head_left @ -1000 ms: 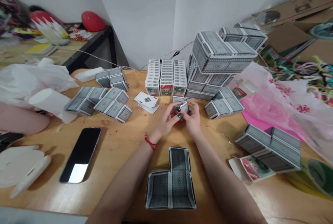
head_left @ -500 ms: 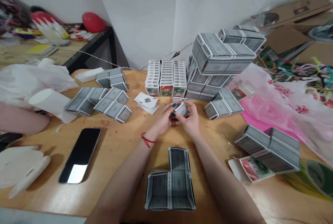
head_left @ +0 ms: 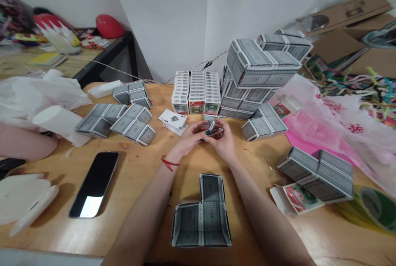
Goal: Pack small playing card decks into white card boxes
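Some bent cards (head_left: pixel 212 125) sit between the left hand (head_left: pixel 188 139) and right hand (head_left: pixel 225 141), grasped by both (partly hidden).

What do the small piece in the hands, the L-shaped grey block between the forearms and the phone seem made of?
Small piece: probably thin playing card, going by its pale, narrow edges, though mostly hidden; finish unclear.
L-shaped block: seemingly playing cards, smooth-looking, given the repeated printed backs and white borders.
Phone: glossy black front, likely glass, since it mirrors a bright patch.
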The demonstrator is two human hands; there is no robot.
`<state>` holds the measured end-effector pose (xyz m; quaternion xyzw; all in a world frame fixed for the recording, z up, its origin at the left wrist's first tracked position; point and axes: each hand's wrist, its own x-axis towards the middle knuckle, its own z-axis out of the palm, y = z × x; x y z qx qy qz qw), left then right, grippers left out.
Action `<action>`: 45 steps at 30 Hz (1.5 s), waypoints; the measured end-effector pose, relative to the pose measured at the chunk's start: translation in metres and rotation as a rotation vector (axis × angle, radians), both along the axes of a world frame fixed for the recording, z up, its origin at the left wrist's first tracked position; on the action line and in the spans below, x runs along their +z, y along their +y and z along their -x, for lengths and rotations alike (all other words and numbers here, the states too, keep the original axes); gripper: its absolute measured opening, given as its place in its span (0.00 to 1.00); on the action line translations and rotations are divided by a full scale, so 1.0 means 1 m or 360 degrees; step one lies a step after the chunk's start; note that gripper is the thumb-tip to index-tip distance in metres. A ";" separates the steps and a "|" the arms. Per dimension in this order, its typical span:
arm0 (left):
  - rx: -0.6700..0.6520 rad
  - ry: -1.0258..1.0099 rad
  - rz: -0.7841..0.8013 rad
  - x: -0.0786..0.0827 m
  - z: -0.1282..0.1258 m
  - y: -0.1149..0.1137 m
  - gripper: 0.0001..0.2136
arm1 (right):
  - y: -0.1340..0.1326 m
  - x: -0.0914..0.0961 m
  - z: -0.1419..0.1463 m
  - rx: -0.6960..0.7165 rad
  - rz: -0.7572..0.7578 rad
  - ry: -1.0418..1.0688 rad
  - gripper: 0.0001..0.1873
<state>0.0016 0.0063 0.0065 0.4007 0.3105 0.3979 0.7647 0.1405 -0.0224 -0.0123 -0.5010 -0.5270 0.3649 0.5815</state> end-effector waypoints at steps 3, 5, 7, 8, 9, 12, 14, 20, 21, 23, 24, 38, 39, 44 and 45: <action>0.0055 0.0073 -0.0149 -0.001 0.000 0.002 0.20 | 0.000 -0.002 0.000 -0.0061 0.0070 0.0016 0.40; 0.0098 0.0095 -0.0199 -0.002 -0.001 0.002 0.20 | 0.000 -0.002 0.000 -0.0117 0.0085 0.0036 0.40; 0.0130 0.0094 -0.0209 -0.002 -0.001 0.002 0.19 | 0.000 -0.001 0.000 -0.0178 0.0091 0.0067 0.39; 0.0139 0.0091 -0.0209 -0.002 -0.001 0.002 0.19 | 0.001 -0.001 0.000 -0.0209 0.0101 0.0093 0.37; 0.0147 0.0093 -0.0214 -0.002 -0.001 0.002 0.19 | 0.002 -0.001 -0.001 -0.0238 0.0117 0.0132 0.36; 0.0152 0.0167 -0.0294 -0.002 -0.002 0.001 0.20 | 0.005 -0.001 -0.004 -0.0259 0.0188 0.0344 0.30; 0.0136 0.0230 -0.0363 -0.001 -0.003 0.000 0.21 | 0.007 -0.001 -0.006 -0.0208 0.0234 0.0487 0.26; 0.0083 0.0242 -0.0380 0.000 -0.006 -0.002 0.22 | 0.005 0.005 -0.004 -0.0108 0.0304 0.0670 0.24; 0.0073 0.0234 -0.0376 0.000 -0.006 -0.002 0.23 | 0.005 0.006 -0.003 -0.0098 0.0304 0.0690 0.24; 0.0059 0.0222 -0.0366 0.000 -0.007 -0.002 0.24 | 0.004 0.008 -0.003 -0.0083 0.0302 0.0724 0.24; 0.0051 0.0220 -0.0362 0.001 -0.007 -0.002 0.24 | 0.003 0.008 -0.003 -0.0075 0.0304 0.0741 0.24; -0.0015 0.0300 -0.0443 -0.008 -0.009 -0.004 0.29 | 0.003 0.008 -0.005 0.0054 0.0231 0.0908 0.28; -0.0025 0.0299 -0.0450 -0.009 -0.009 -0.005 0.29 | 0.002 0.008 -0.005 0.0058 0.0234 0.0910 0.28; -0.0020 0.0375 -0.0526 -0.010 -0.010 -0.007 0.29 | 0.000 0.012 -0.007 0.0126 0.0294 0.0865 0.26; -0.0010 0.0398 -0.0539 -0.010 -0.010 -0.008 0.29 | 0.000 0.013 -0.008 0.0155 0.0322 0.0851 0.25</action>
